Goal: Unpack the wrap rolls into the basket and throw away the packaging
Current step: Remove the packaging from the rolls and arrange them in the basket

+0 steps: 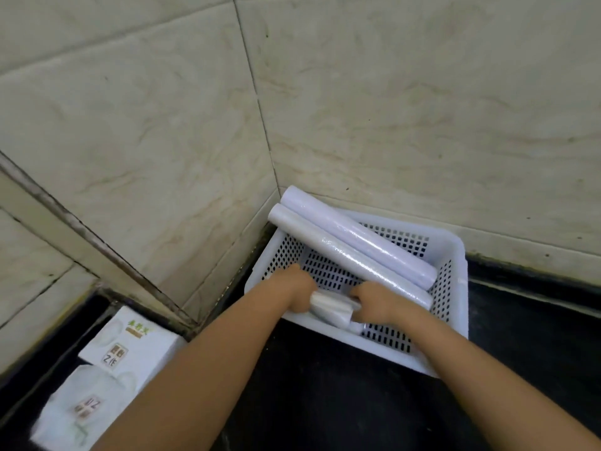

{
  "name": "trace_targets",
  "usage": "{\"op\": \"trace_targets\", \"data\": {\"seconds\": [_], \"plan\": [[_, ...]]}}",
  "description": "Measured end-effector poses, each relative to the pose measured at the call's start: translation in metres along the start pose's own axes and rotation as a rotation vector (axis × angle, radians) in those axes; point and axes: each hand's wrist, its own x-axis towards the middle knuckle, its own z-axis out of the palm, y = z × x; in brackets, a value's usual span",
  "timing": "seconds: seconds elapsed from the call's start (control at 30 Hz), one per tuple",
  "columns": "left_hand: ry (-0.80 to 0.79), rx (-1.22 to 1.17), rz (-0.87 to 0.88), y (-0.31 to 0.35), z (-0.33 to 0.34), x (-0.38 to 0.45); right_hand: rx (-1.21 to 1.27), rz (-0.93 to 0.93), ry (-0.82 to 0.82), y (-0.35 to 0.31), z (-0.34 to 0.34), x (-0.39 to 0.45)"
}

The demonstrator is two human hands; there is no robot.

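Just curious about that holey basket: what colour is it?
White, with a perforated grid pattern: the basket shows best in the head view.

The upper frame is filled by beige marbled wall tiles (406, 109), joined at a corner. A black bench (325, 402) is seen below; two white printed boxes (130, 346) are set lower left.

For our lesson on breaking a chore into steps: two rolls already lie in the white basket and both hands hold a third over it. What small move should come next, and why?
Probably lower the third roll onto the basket floor beside the two rolls and let go. Both the left hand and right hand grip it just above bare mesh, so room is free there.
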Motion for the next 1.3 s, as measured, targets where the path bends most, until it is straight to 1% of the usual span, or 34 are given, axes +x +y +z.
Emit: {"op": "trace_targets", "data": {"seconds": [0.03, 0.1, 0.2, 0.27, 0.37, 0.43, 0.5, 0.57, 0.63, 0.7, 0.8, 0.83, 0.9, 0.97, 1.03, 1.07, 1.1, 1.17, 1.23, 1.3], "plan": [[-0.020, -0.046, -0.006, 0.001, 0.001, 0.004, -0.024, 0.005, 0.040, 0.002, 0.001, -0.003], [-0.047, -0.095, 0.001, 0.005, 0.002, 0.011, -0.059, 0.074, 0.110, 0.003, 0.006, -0.007], [-0.069, -0.139, -0.010, 0.009, 0.007, 0.019, -0.040, 0.112, 0.078, 0.003, 0.012, -0.004], [-0.056, -0.104, -0.040, 0.008, 0.011, 0.021, 0.011, 0.089, 0.053, 0.003, 0.013, -0.006], [-0.017, -0.104, -0.022, -0.002, 0.005, 0.018, 0.032, 0.068, 0.087, 0.008, 0.010, -0.014], [-0.018, -0.124, 0.036, -0.009, -0.003, 0.013, 0.020, 0.065, 0.131, 0.010, 0.008, -0.022], [0.023, -0.135, 0.096, -0.012, -0.007, 0.005, 0.004, 0.042, 0.207, 0.010, 0.007, -0.033], [0.110, -0.207, 0.119, -0.015, -0.006, -0.008, -0.003, -0.014, 0.352, 0.008, 0.007, -0.048], [0.200, -0.306, 0.107, -0.019, -0.001, -0.027, 0.003, -0.127, 0.519, 0.005, 0.011, -0.066], [0.272, -0.352, 0.083, -0.022, 0.011, -0.047, -0.010, -0.246, 0.600, -0.003, 0.022, -0.087], [0.371, -0.330, 0.043, -0.023, 0.038, -0.083, -0.044, -0.432, 0.535, -0.020, 0.045, -0.114], [0.413, -0.325, 0.024, -0.022, 0.051, -0.098, -0.063, -0.484, 0.490, -0.025, 0.053, -0.119], [0.495, -0.315, -0.034, -0.018, 0.078, -0.126, -0.069, -0.526, 0.350, -0.034, 0.068, -0.126], [0.504, -0.322, -0.176, -0.011, 0.110, -0.157, -0.094, -0.513, 0.131, -0.039, 0.083, -0.132], [0.439, -0.363, -0.384, -0.004, 0.145, -0.186, -0.192, -0.446, -0.099, -0.037, 0.101, -0.138], [0.398, -0.392, -0.486, 0.001, 0.162, -0.202, -0.242, -0.416, -0.167, -0.037, 0.109, -0.144], [0.356, -0.427, -0.572, 0.005, 0.178, -0.217, -0.294, -0.389, -0.202, -0.036, 0.118, -0.149], [0.268, -0.528, -0.704, 0.015, 0.206, -0.245, -0.419, -0.347, -0.203, -0.037, 0.135, -0.162], [0.186, -0.637, -0.779, 0.024, 0.228, -0.265, -0.501, -0.297, -0.097, -0.039, 0.150, -0.172], [0.139, -0.746, -0.807, 0.036, 0.245, -0.283, -0.491, -0.232, 0.032, -0.046, 0.162, -0.185]]}}
